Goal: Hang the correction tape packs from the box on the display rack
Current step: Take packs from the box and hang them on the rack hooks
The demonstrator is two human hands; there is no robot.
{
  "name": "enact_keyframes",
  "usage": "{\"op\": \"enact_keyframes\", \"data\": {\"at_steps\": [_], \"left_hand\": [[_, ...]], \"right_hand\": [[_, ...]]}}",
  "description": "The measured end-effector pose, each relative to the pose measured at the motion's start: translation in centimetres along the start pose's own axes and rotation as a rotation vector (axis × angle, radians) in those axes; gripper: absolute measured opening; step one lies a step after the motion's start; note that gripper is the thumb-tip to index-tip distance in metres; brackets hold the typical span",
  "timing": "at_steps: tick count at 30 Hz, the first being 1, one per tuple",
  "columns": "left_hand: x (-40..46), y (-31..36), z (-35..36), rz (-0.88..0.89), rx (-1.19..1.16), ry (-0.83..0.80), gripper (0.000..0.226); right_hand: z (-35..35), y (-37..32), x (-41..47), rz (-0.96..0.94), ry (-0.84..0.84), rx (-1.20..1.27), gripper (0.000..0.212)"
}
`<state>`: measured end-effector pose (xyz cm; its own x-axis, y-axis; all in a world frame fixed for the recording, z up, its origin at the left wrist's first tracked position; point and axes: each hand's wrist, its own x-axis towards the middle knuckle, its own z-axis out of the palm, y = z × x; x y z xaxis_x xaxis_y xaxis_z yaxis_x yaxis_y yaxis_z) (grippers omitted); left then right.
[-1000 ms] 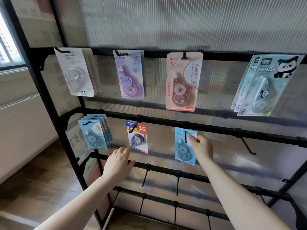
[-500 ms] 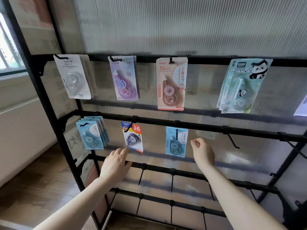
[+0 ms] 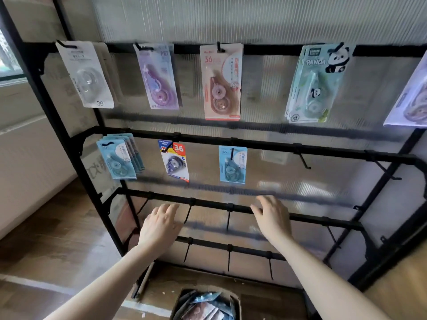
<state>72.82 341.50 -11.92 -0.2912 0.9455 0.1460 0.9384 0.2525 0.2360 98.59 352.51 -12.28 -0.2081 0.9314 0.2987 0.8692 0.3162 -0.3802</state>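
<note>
While my left hand (image 3: 159,225) and right hand (image 3: 271,218) hang empty with loose fingers before the display rack (image 3: 254,144), remaining correction tape packs (image 3: 203,307) lie in the box (image 3: 235,302) below.

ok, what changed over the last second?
Right hand let go of the light blue pack, which stays on its hook, and dropped lower, now open. Left hand also lowered, away from the pack marked 36. The box has come into view. Other packs unchanged.
</note>
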Motion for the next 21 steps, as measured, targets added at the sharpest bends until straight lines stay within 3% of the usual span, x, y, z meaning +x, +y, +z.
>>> {"op": "enact_keyframes", "data": {"at_steps": [12,21], "left_hand": [[-4.0,-3.2,12.1,-0.002,-0.003,-0.177,0.054],[-9.2,-7.8,25.0,-0.033,0.011,-0.452,0.062]], "right_hand": [[11.1,3.9,-8.8,0.023,-0.254,-0.13,0.047],[22.7,6.9,-17.6,0.064,-0.445,-0.166,0.05]]}}
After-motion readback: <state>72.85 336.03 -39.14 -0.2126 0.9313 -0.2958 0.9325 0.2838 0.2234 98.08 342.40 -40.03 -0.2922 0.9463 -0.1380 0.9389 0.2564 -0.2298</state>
